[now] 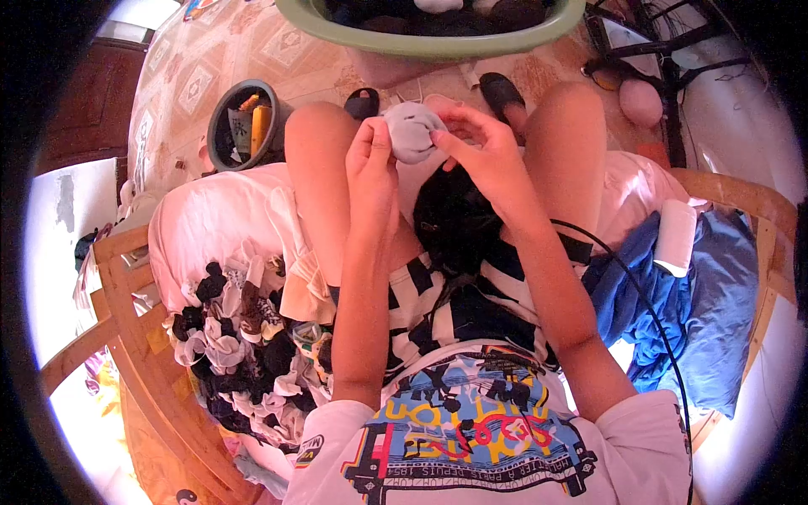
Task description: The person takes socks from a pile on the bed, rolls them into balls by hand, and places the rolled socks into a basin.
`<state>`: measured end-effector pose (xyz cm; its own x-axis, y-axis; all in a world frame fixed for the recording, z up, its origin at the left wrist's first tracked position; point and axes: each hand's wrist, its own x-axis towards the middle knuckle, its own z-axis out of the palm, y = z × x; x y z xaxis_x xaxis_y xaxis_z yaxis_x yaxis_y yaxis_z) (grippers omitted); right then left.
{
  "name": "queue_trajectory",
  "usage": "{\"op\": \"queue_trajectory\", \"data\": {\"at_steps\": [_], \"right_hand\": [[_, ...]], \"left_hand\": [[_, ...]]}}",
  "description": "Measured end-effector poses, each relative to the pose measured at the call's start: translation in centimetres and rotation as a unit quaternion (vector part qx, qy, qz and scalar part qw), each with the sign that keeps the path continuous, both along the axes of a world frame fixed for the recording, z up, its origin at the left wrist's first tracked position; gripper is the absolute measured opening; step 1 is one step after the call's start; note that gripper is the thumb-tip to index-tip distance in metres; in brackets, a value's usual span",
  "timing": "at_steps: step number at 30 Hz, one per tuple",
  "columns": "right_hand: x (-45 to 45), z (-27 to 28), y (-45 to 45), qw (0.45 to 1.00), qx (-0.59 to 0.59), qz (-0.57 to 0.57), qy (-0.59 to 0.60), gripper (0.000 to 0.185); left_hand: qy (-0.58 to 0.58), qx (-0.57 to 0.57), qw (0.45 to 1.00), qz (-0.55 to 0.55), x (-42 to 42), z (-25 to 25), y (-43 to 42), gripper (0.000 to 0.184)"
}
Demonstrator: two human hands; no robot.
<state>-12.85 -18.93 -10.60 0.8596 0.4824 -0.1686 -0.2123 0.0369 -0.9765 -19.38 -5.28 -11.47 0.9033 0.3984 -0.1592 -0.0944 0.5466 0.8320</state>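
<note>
Up top, the green basin (438, 44) holds dark and pale items, while the dark-rimmed bin (280, 133) off to the left has a yellow item (260, 130) and other bits inside. And here between the knees, the pale cloth (412, 135) is up in both hands: the left hand (370, 150) pinches one edge, fingers curled, while the right hand (473, 145), partly open, grips the other side between thumb and fingers.

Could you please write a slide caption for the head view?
Left hand and right hand hold a pale cloth between the knees, near a green tub.
</note>
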Motion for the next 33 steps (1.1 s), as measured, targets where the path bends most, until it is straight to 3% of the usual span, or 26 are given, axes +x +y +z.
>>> {"op": "queue_trajectory", "data": {"at_steps": [2, 5, 6, 8, 9, 11, 14, 17, 18, 20, 22, 23, 25, 26, 28, 33], "right_hand": [[-0.1, -0.5, 0.0, 0.993, -0.046, -0.035, -0.108, 0.022], [-0.4, -0.1, 0.1, 0.985, -0.09, -0.044, -0.142, 0.021], [-0.5, 0.2, -0.1, 0.985, -0.09, -0.045, -0.142, 0.021], [-0.5, 0.6, -0.3, 0.99, 0.084, -0.019, 0.11, 0.021], [-0.4, 0.4, -0.4, 0.99, 0.084, -0.02, 0.11, 0.021], [-0.2, -0.3, -0.4, 0.938, 0.227, -0.009, 0.262, 0.022], [0.0, 0.2, -0.6, 0.896, 0.3, 0.022, 0.327, 0.023], [0.3, 0.0, -0.6, 0.916, 0.276, 0.029, 0.29, 0.022], [0.3, 0.3, -0.7, 0.916, 0.276, 0.028, 0.29, 0.022], [0.3, 1.1, -0.7, 0.99, 0.086, -0.02, 0.112, 0.02], [0.3, 0.2, -0.2, 0.996, 0.057, -0.044, 0.047, 0.02], [0.3, -0.2, -0.1, 0.997, 0.028, -0.066, -0.018, 0.02], [0.2, -0.4, -0.2, 0.996, 0.011, -0.079, -0.034, 0.02], [0.2, -0.4, -0.2, 0.995, -0.006, -0.091, -0.05, 0.02], [0.5, -0.4, -0.3, 0.994, -0.001, -0.097, -0.052, 0.019], [0.4, -0.3, -0.2, 0.992, 0.013, -0.111, -0.054, 0.018]], "left_hand": [[0.004, 0.031, 1.0, -0.001, 0.0, -0.3, -0.1, 0.026], [-0.007, 0.032, 0.999, -0.032, 0.0, -0.5, -0.3, 0.028], [-0.013, -0.025, 0.999, -0.039, 0.0, -0.4, -0.2, 0.029], [-0.019, -0.081, 0.996, -0.045, -0.1, 0.0, -0.3, 0.03], [0.003, -0.109, 0.994, -0.027, 0.0, 0.3, -0.4, 0.03], [0.025, -0.136, 0.99, -0.008, 0.1, 0.3, -0.3, 0.029], [0.004, -0.136, 0.99, -0.027, 0.4, -0.4, 0.1, 0.029], [0.017, -0.124, 0.991, -0.036, 0.4, -0.6, 0.2, 0.025], [0.049, -0.064, 0.997, -0.008, 0.3, -0.7, 0.3, 0.023], [0.082, -0.004, 0.996, 0.019, 0.2, -0.7, 0.2, 0.02], [0.1, 0.273, 0.953, 0.089, 0.3, 0.2, -0.4, 0.019], [0.1, 0.273, 0.953, 0.088, 0.4, 0.1, -0.5, 0.019], [0.039, 0.387, 0.913, 0.125, 0.5, -0.2, -0.8, 0.02], [0.039, 0.387, 0.913, 0.125, 0.4, -0.1, -0.9, 0.02], [0.084, 0.503, 0.841, 0.18, 0.1, 0.7, -1.4, 0.02], [0.072, 0.48, 0.863, 0.142, -0.1, 1.3, -1.4, 0.027]]}}
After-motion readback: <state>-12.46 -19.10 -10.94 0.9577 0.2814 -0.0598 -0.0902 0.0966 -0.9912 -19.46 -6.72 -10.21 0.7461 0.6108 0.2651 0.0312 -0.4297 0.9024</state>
